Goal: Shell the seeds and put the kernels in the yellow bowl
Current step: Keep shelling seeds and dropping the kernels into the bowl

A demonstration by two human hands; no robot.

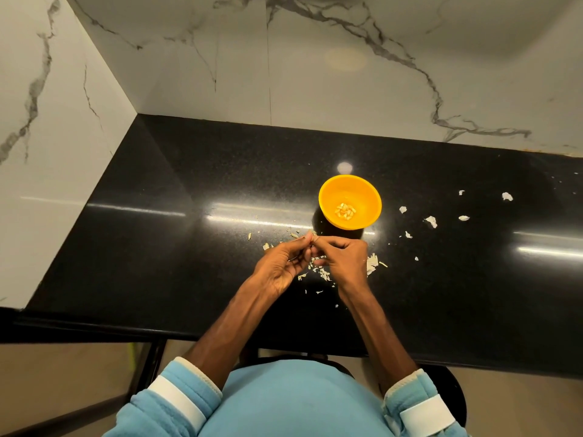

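Here, the left hand and right hand are meeting fingertip to fingertip, both grips pinching one tiny seed near the yellow bowl. Kernels are lying inside it. Shell bits are lying on the black tabletop by white marble walls.

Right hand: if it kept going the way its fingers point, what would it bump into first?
Probably the left hand: the right hand points leftward at it, and their fingertips seem to meet, apparently pinching a hidden seed.

No readable text, labels, numbers or signs anywhere
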